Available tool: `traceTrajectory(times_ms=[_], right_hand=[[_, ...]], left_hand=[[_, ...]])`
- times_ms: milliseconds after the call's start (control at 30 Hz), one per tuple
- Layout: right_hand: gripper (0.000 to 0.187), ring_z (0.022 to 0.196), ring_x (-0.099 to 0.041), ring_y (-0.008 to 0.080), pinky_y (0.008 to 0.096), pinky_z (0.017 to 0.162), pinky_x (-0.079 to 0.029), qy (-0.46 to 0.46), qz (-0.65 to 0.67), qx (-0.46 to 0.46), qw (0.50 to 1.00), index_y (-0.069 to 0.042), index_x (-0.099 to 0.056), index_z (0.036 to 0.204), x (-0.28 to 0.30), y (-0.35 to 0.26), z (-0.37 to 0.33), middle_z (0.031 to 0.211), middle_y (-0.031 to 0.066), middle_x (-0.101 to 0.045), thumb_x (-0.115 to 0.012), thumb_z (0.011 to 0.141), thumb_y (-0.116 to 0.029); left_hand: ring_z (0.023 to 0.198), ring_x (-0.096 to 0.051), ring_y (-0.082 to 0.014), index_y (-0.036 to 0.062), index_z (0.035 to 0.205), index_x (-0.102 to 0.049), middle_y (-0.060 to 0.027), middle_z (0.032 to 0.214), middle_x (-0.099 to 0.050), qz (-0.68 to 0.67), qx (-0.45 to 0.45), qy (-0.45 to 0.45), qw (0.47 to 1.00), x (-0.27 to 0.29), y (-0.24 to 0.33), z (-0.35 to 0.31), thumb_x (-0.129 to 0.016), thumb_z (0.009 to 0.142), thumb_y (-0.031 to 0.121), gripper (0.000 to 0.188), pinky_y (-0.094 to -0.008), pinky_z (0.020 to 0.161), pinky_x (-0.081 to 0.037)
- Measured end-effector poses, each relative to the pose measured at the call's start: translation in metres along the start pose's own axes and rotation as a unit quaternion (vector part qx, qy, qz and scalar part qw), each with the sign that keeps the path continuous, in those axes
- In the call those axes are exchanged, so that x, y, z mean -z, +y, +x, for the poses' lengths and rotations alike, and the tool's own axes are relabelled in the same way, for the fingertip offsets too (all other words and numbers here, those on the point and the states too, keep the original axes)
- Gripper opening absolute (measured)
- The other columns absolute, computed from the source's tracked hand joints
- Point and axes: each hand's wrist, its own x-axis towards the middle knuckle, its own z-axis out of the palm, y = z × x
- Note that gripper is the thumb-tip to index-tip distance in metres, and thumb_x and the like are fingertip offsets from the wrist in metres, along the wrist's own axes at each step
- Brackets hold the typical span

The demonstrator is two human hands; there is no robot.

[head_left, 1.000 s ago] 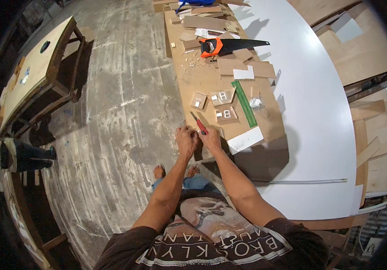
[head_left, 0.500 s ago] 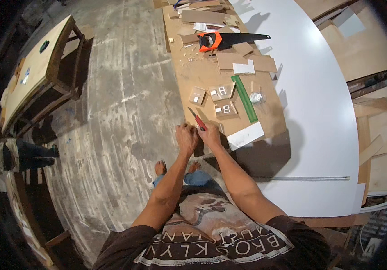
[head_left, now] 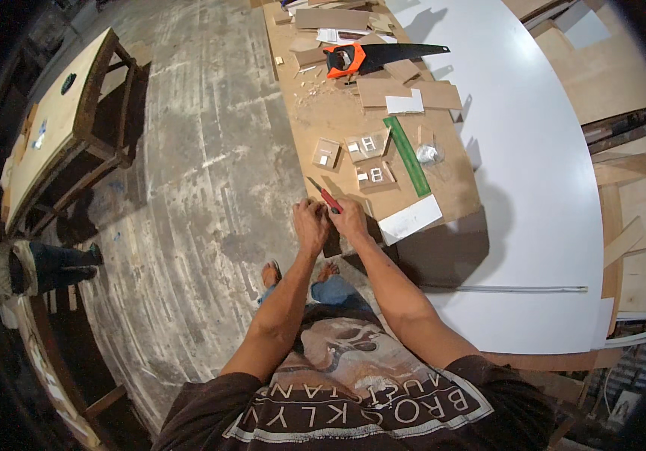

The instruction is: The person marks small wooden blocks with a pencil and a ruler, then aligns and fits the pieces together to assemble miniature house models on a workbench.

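At the near left edge of the board-topped table (head_left: 454, 177), both my hands are close together. My right hand (head_left: 350, 220) is closed around a red-handled utility knife (head_left: 329, 199), its dark blade pointing away and to the left. Beside it, my left hand (head_left: 310, 224) has its fingers pinched together; whatever they hold is too small or hidden to name. Just beyond lie small brown model panels: a squarish one (head_left: 326, 154), another with white window frames (head_left: 367, 145), and a third like it (head_left: 375, 176). A green strip (head_left: 407, 156) lies to their right.
A white rectangular piece (head_left: 410, 219) lies right of my hands, and a crumpled clear wrapper (head_left: 429, 155) by the strip. Farther off, an orange-handled handsaw (head_left: 349, 59) rests among board offcuts (head_left: 383, 92). A large white sheet (head_left: 518, 188) spreads rightward. Another person (head_left: 41, 267) is at far left.
The view has shifted slightly, so the table things appear a little higher and further left. Both hands stay together at the table edge, the knife still in my right hand.
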Motion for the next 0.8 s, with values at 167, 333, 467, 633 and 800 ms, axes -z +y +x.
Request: traceTrajectory(times_ms=[167, 333, 467, 633, 800], right_hand=[[0.021, 0.083, -0.064, 0.0450, 0.0495, 0.072, -0.051, -0.010, 0.010, 0.017, 1.000, 0.002, -0.066, 0.085, 0.003, -0.007, 0.003, 0.083, 0.0238, -0.066, -0.076, 0.075, -0.014], [0.021, 0.083, -0.064, 0.0446, 0.0493, 0.072, -0.051, -0.015, 0.006, -0.006, 1.000, 0.002, -0.065, 0.085, 0.004, -0.008, 0.000, 0.082, 0.0231, -0.065, -0.075, 0.076, -0.014], [0.020, 0.082, -0.064, 0.0441, 0.0496, 0.071, -0.050, -0.005, 0.007, 0.021, 1.000, 0.002, -0.064, 0.084, 0.003, -0.010, 0.000, 0.081, 0.0224, -0.064, -0.074, 0.075, -0.013], [0.019, 0.081, -0.063, 0.0443, 0.0499, 0.070, -0.049, 0.012, 0.017, 0.022, 1.000, 0.002, -0.063, 0.083, 0.000, -0.003, -0.002, 0.081, 0.0229, -0.064, -0.074, 0.075, -0.012], [0.017, 0.081, -0.063, 0.0441, 0.0492, 0.071, -0.050, 0.009, 0.018, 0.046, 0.999, 0.002, -0.064, 0.084, 0.002, -0.002, -0.001, 0.081, 0.0226, -0.065, -0.074, 0.076, -0.009]], left_hand=[[0.093, -0.054, -0.0346, 0.0035, 0.092, -0.076, -0.0137, 0.091, -0.061, 0.001, 0.001, 0.002, 1.000, 0.003, -0.003, 0.001, -0.073, 0.083, 0.012, 0.013, -0.0447, 0.085, -0.045], [0.092, -0.054, -0.0342, 0.0037, 0.093, -0.076, -0.0130, 0.092, -0.060, 0.018, 0.002, -0.006, 1.000, 0.006, -0.001, -0.005, -0.072, 0.084, 0.014, 0.014, -0.0443, 0.084, -0.046], [0.092, -0.054, -0.0342, 0.0018, 0.092, -0.075, -0.0130, 0.092, -0.060, 0.018, 0.023, 0.055, 0.998, 0.004, 0.001, -0.018, -0.071, 0.084, 0.014, 0.016, -0.0439, 0.084, -0.046], [0.093, -0.055, -0.0343, 0.0009, 0.090, -0.074, -0.0137, 0.093, -0.060, 0.021, 0.033, 0.046, 0.998, 0.005, 0.014, -0.016, -0.070, 0.083, 0.013, 0.014, -0.0438, 0.084, -0.046], [0.095, -0.055, -0.0350, 0.0018, 0.090, -0.074, -0.0142, 0.096, -0.061, 0.040, -0.014, 0.022, 0.999, 0.008, 0.007, -0.010, -0.069, 0.083, 0.011, 0.013, -0.0452, 0.082, -0.047]])
